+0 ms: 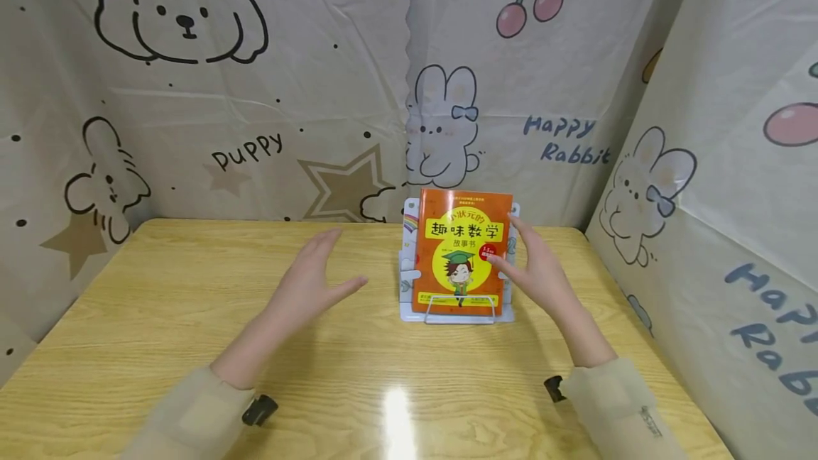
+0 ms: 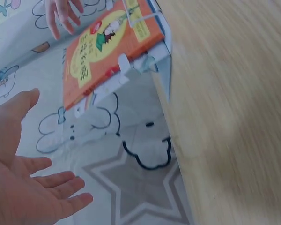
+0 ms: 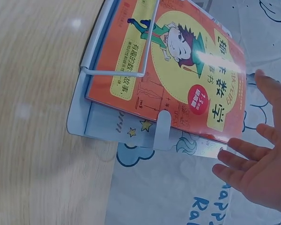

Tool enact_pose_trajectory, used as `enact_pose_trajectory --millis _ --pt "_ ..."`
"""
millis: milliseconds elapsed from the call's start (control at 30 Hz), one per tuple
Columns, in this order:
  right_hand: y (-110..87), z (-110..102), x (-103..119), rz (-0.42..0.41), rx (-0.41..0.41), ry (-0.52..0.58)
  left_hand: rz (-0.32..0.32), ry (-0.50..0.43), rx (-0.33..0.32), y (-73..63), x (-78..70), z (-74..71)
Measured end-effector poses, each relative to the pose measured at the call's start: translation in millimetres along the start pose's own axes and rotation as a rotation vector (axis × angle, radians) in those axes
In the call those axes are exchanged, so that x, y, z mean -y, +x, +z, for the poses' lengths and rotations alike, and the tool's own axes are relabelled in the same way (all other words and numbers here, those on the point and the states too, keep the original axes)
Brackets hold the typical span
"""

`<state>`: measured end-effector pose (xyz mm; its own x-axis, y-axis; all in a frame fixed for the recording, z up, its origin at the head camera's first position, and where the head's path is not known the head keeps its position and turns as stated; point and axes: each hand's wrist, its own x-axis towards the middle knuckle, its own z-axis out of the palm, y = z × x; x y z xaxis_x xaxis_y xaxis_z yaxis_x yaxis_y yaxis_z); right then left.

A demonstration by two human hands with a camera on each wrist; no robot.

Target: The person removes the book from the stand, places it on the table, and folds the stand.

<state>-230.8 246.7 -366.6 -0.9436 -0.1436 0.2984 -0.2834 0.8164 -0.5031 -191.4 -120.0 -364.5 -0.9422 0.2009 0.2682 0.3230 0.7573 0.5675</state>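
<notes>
An orange book [image 1: 429,233] with a yellow circle and a cartoon figure in a green cap leans upright on a pale book stand [image 1: 407,289]. A clear wire bar crosses the front of its lower edge, and small side clips reach over its sides. My right hand [image 1: 540,268] is at the book's right edge, fingers spread, thumb overlapping the cover in the head view; in the right wrist view its fingertips lie just beyond the book's upper corner. To the left of the stand, my left hand [image 1: 307,279] hovers over the table with straight fingers and thumb apart, holding nothing.
The wooden table [image 1: 192,289] runs back to a cloth [image 1: 345,77] printed with rabbits, stars and cherries. Another stretch of this cloth hangs along the right side. Both wrists wear dark straps over light sleeves.
</notes>
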Motion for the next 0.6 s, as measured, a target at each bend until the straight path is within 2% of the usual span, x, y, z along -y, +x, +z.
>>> enact_pose_trajectory --millis 200,433,600 --pt "8.5 2.3 -1.3 0.031 -0.022 0.066 -0.035 -0.094 0.031 19.1 -18.8 15.4" --pt "16.4 8.3 -5.1 0.050 -0.073 0.153 -0.012 -0.177 0.041 40.4 -36.8 40.1" --pt "20.7 12.8 -6.3 0.071 -0.130 0.197 -0.003 -0.267 0.020 56.0 -42.0 58.1"
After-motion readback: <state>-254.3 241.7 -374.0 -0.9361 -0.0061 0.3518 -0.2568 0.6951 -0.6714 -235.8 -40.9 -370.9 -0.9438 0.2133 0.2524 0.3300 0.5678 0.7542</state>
